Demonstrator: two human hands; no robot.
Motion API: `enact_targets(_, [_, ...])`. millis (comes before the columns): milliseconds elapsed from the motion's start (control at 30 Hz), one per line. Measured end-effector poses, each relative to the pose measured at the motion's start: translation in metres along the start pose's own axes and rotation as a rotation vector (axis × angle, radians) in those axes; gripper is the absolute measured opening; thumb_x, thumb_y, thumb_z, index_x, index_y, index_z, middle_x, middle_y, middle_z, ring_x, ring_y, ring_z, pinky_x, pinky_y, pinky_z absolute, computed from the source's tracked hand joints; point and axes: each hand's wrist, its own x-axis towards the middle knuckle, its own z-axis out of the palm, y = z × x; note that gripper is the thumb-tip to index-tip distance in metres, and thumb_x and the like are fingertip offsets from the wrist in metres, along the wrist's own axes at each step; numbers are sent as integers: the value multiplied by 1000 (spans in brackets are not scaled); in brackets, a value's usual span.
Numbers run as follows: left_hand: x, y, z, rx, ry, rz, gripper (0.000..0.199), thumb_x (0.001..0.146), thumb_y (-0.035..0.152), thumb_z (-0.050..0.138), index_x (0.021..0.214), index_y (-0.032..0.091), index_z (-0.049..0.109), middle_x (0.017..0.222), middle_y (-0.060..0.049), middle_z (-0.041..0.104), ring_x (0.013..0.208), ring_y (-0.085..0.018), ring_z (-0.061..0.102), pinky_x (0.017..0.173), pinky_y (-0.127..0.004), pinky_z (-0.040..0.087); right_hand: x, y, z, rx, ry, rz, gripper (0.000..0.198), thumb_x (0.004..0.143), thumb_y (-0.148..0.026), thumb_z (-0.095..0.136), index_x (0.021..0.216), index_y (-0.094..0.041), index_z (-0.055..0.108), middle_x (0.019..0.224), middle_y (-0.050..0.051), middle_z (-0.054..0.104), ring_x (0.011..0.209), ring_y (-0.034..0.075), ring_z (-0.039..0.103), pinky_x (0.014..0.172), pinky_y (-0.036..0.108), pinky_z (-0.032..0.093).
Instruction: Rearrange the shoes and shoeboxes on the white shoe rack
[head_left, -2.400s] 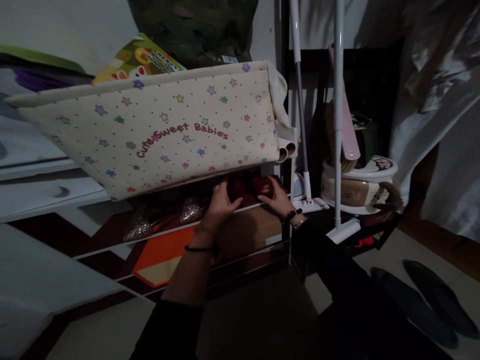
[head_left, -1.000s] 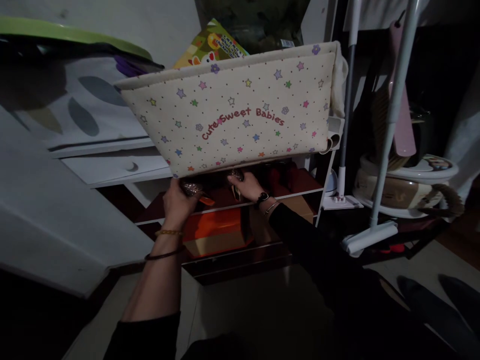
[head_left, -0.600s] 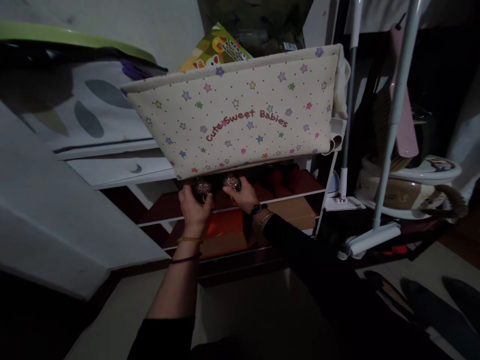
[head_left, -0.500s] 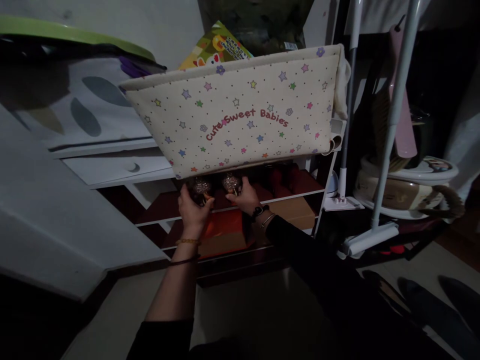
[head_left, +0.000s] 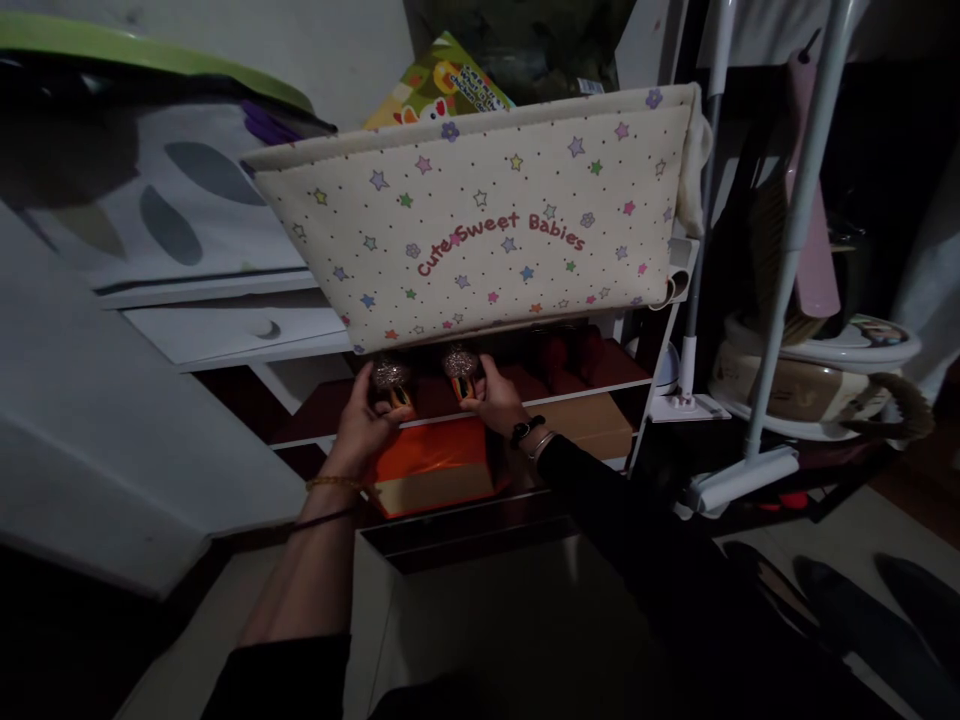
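Head view, right in at the shelf with both hands! Had the left arm slanted forward and up, with the forearm bare, a yellow beaded bracelet (head_left: 337, 483) at the wrist and a dark band (head_left: 326, 518) farther back. Had the left hand (head_left: 360, 425) tucked below the cream fabric bin (head_left: 465, 290), with its back toward the camera. Held the left glittery object (head_left: 391, 375) there in a narrow grip, thumb across the lower front and fingers up the left side. Looked too dim to name more closely! And on the other side, angled the right arm in from the lower right, with a black sleeve (head_left: 600, 485) close to the wrist, next to a black bracelet (head_left: 526, 430). Pinched the right glittery object (head_left: 460, 362) with the right hand (head_left: 501, 400), thumb low at the front, index finger along the right side; couldn't tell about the other fingers, mostly out of sight. Had both glittery objects side by side, apart, on the dark red shelf (head_left: 311, 412), near its front edge. Spotted two dark red objects farther right on that level. Found an orange box (head_left: 431, 445) just below, with a brown box (head_left: 592, 420) to its right.
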Motion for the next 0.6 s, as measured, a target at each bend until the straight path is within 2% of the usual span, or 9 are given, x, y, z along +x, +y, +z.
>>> enact_targets(133, [-7, 1, -2, -129, -40, -30, 113, 61, 26, 80, 164, 24, 31, 72, 8, 51, 52, -8, 44, 53, -21, 44, -2, -2, 3, 42, -20, -20, 97, 74, -16, 82, 159, -22, 35, 71, -12, 53, 67, 11, 57, 65, 21, 41])
enact_targets(333, [-8, -3, 2, -40, 50, 13, 106, 62, 25, 79, 159, 19, 39, 85, 1, 62, 59, -7, 44, 59, -20, 44, -5, -4, 3, 21, -19, -34, 100, 77, -13, 77, 163, -22, 27, 74, -10, 52, 71, 12, 56, 72, 22, 43])
enact_targets(467, [-3, -11, 2, -38, 22, 58, 109, 62, 28, 80, 161, 19, 35, 89, 1, 62, 61, -7, 44, 60, -20, 44, -5, -5, 4, -20, -55, -25, 101, 78, -10, 74, 165, -19, 22, 76, -8, 56, 73, 14, 58, 74, 24, 43])
enact_targets(600, [-2, -15, 4, -45, 40, 97, 107, 61, 28, 80, 159, 21, 38, 108, -4, 65, 63, -6, 47, 64, -21, 47, -5, -7, 4, -40, -57, -6, 102, 79, -10, 74, 165, -17, 20, 80, -5, 62, 78, 15, 61, 78, 25, 46])
